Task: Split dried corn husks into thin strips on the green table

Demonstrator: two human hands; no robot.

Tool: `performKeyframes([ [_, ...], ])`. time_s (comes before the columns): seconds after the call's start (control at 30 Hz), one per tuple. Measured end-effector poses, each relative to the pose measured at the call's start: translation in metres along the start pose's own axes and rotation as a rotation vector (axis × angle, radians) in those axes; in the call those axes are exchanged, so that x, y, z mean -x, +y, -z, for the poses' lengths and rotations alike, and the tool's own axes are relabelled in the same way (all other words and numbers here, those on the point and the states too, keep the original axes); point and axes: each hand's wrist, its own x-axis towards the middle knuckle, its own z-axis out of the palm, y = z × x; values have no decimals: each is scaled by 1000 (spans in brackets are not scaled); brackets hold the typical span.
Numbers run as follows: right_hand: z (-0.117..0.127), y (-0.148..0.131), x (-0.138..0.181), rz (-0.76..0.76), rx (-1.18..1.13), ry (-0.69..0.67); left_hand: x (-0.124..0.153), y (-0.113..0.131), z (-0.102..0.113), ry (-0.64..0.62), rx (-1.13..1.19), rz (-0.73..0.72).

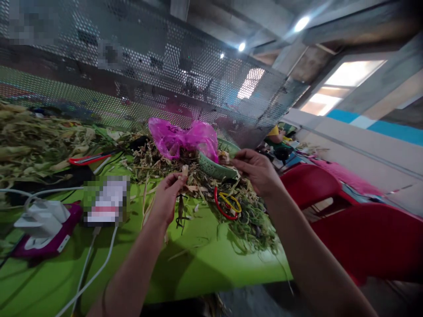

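My left hand (168, 193) is closed in a pinch on a pale, dried plant stalk (184, 171) with dark strands hanging below it, held over the green table (198, 255). My right hand (256, 169) is closed too, its fingertips pinched at the rim of a green plastic basket (214, 167); what it pinches is too small to name. A crumpled pink plastic bag (183, 138) lies in and behind the basket. Dried leaves and stalks (251, 215) are strewn round both hands.
Red and yellow rubber bands (228, 204) lie among the scraps. At left sit white chargers with cables (42, 215), a purple device (49, 242) and red-handled scissors (89, 158). A perforated metal screen (148, 70) rises behind. Red chairs (363, 233) stand at right.
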Motion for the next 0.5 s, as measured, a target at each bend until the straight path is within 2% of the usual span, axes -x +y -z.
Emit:
performKeyframes([
  [0.13,-25,17,4,9,112,-133,2,1,-1,-12,43,49],
  [0.27,-44,32,9,79,154,-191,2,5,-3,-49,40,73],
  [0.5,-67,31,25,17,151,-263,5,10,-8,-96,52,86],
])
